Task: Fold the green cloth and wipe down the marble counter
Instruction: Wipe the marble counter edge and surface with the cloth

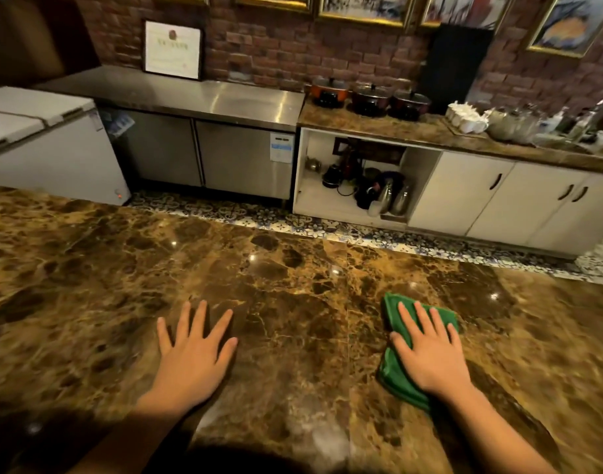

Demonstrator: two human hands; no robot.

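The cloth [394, 371] lies folded flat on the marble bench [293, 285], to the right of the middle and nearer the near edge than the far one. Its long axis runs roughly from the near edge toward the far edge, leaning a little left, and its far corner points toward the far edge.

The right hand [430, 354] lies palm down on top of the cloth, fingers straight and slightly spread, pressing it flat rather than gripping it. The cloth shows to the left of the hand, beyond the fingertips and beside the wrist; its middle is hidden under the palm.

The left hand [194, 350] rests flat on the bare marble, fingers straight and spread, holding nothing, well apart from the cloth.
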